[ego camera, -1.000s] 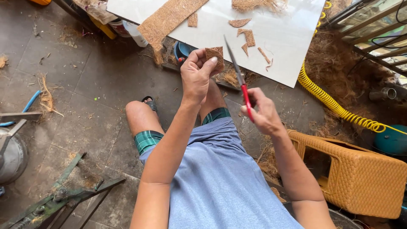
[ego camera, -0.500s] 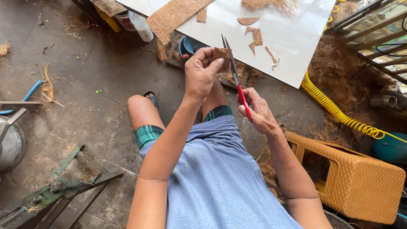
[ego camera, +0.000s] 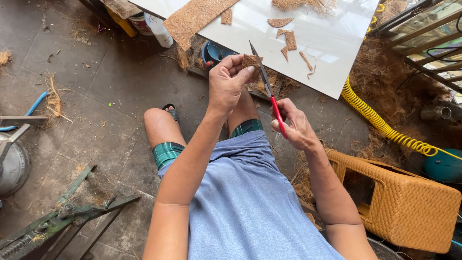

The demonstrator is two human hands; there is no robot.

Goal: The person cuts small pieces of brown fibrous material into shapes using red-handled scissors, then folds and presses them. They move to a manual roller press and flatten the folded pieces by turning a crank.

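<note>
A: Where do we stand with the trimming?

B: Our left hand (ego camera: pixel 230 84) is pinched shut on a small brown fibre piece (ego camera: pixel 250 62), held up in front of us above our knees. Our right hand (ego camera: pixel 294 126) is wrapped around the red handles of the scissors (ego camera: pixel 269 94), blades up against the piece's edge.

A: How much looks done?

B: Several cut shapes (ego camera: pixel 288 37) already lie on the white board (ego camera: pixel 332 58), so we judge part of the work is behind us. The piece in hand looks mid-cut.

A: And what is left?

B: A long uncut fibre strip (ego camera: pixel 195 19) rests across the board's far edge, so we reckon plenty of material remains.
</note>
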